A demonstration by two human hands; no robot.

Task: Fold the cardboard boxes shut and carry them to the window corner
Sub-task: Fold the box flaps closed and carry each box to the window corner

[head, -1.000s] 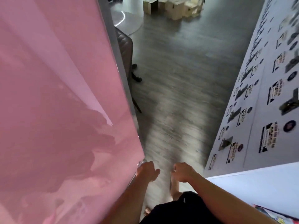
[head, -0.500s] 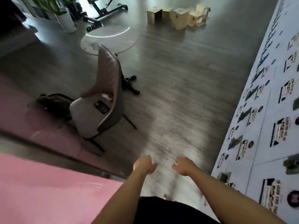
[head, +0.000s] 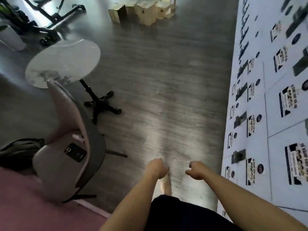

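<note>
Cardboard boxes point(head: 143, 11) sit clustered on the floor at the far end of the room, top of the view, tan and blocky, some with flaps standing up, well apart from both hands. Sweeping from the left: a dark bag point(head: 18, 152) slumps on the floor beside a padded chair point(head: 66, 157) with a smooth curved shell back, and a black phone point(head: 75, 152) lies flat on its seat. Behind the chair stands a round white table point(head: 63, 62) with a glossy, faintly marbled top, and a black star-shaped base point(head: 101, 104) with castors. The grey wood-grain floor point(head: 166, 80) runs up the middle, blurred. Low in the view, the left hand point(head: 156, 167) hangs with fingers loosely curled, holding nothing; the right hand point(head: 197, 170) likewise, curled and holding nothing. On the right runs a pale blue wall point(head: 270, 130) dotted with printed labels.
</note>
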